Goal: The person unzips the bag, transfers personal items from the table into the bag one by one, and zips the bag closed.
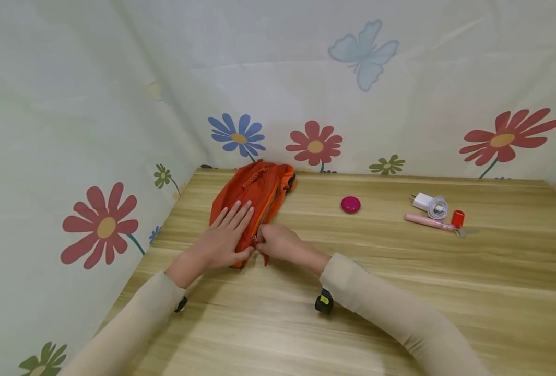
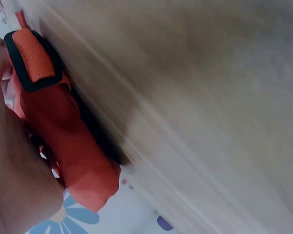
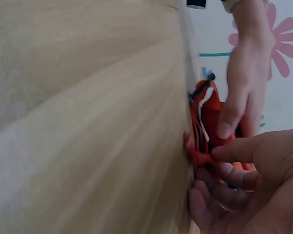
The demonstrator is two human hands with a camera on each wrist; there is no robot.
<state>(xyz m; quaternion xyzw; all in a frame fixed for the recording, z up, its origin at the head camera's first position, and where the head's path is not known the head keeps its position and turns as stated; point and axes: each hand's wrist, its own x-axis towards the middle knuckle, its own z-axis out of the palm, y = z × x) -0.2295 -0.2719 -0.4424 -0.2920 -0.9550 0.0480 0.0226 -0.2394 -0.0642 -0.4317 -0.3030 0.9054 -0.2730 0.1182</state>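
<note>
The left hand (image 1: 219,245) lay flat across the orange-red bag (image 1: 234,190), fingers straight and spread, gripping nothing, while the right hand (image 1: 280,243) had its fingers curled in at the bag's near end and seemed to pinch the small zip pull (image 1: 255,238); the two hands were close together. The bag rested on its side towards the far left of the surface (image 1: 376,313), near the flowered backdrop (image 1: 268,78). The likeliest trouble, as far as one could judge, was a snag: the cloth was soft and creased beside the zip (image 1: 265,211), so a fold could have been drawn into the slider's teeth. A dangling strap end (image 1: 265,259) just beside the right fingers might have caught as well. The pull was tiny, and a hard tug could have let it slip from the fingertips. If the flat palm pressed too lightly, the whole bag might have swivelled or skidded instead of staying put. The left thumb, near the slider, risked a nip. The magenta round case (image 1: 351,204) sat well apart, in danger only from a sweeping right sleeve (image 1: 390,308).
</note>
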